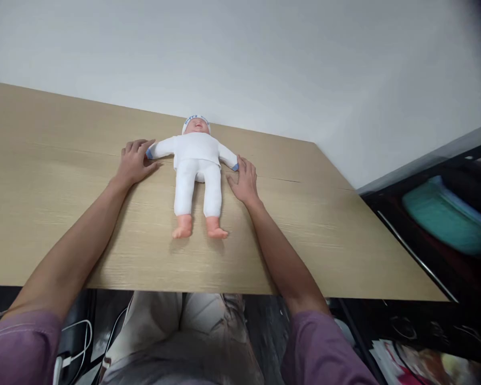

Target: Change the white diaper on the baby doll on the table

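A baby doll (pixel 197 149) lies on its back on the wooden table, its head toward the wall and its bare feet toward me. It wears a white top, white trousers and a white hat (pixel 196 118) with blue lettering. The doll's arms are spread out, with blue at the cuffs. My left hand (pixel 135 162) rests on the table at the end of the doll's sleeve on the left, fingers apart. At the cuff on the right, my right hand (pixel 245 179) touches the sleeve end, its thumb and fingers spread.
The light wooden table (pixel 304 235) runs up to a pale wall (pixel 240 59). To the right stands a dark unit with a green item (pixel 451 214) on it. White cables (pixel 78 342) hang below the table's front edge on the left. Papers (pixel 396 361) lie at the lower right.
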`<state>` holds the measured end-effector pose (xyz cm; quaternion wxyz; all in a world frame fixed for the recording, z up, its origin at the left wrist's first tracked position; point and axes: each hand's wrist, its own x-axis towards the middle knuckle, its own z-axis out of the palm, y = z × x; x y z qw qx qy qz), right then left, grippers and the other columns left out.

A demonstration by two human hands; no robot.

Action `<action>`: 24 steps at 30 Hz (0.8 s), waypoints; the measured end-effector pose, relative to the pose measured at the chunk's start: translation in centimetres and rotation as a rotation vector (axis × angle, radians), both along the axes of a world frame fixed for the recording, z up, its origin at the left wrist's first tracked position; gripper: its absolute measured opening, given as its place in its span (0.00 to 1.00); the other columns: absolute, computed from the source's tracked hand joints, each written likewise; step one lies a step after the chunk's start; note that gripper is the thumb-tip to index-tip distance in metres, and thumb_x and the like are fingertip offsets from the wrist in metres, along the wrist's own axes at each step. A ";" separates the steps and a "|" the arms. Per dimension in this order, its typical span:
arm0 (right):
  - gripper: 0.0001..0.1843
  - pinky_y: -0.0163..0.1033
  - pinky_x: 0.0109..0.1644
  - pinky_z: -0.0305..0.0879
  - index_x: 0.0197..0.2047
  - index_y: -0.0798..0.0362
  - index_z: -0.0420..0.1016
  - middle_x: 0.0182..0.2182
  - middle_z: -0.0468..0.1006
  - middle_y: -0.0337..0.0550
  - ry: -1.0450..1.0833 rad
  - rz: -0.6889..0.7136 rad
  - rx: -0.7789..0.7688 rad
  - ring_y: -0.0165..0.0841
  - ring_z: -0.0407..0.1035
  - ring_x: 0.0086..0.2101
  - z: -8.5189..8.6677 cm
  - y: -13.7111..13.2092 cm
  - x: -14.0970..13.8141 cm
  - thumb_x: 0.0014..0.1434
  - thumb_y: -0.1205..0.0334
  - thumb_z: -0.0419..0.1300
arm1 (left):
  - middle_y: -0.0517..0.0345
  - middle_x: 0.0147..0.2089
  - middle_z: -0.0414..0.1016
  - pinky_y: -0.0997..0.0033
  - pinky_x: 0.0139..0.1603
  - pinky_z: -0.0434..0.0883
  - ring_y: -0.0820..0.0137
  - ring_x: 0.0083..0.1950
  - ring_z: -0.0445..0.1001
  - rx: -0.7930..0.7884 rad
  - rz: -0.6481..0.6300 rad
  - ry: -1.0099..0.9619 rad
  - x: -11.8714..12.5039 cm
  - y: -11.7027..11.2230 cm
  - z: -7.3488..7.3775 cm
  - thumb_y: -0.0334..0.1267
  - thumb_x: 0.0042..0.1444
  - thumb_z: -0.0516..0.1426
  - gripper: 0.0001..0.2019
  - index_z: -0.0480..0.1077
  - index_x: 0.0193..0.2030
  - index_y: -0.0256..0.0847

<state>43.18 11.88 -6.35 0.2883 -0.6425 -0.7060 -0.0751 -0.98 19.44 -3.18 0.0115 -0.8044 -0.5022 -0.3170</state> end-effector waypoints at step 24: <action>0.36 0.73 0.60 0.78 0.49 0.43 0.85 0.48 0.88 0.53 1.006 -0.325 -0.331 0.63 0.83 0.52 -15.5 -44.0 -5.4 0.52 0.23 0.71 | 0.45 0.52 0.83 0.43 0.70 0.70 0.46 0.60 0.78 -1.177 -0.191 -0.671 11.7 -43.5 -14.3 0.72 0.61 0.66 0.28 0.78 0.44 0.47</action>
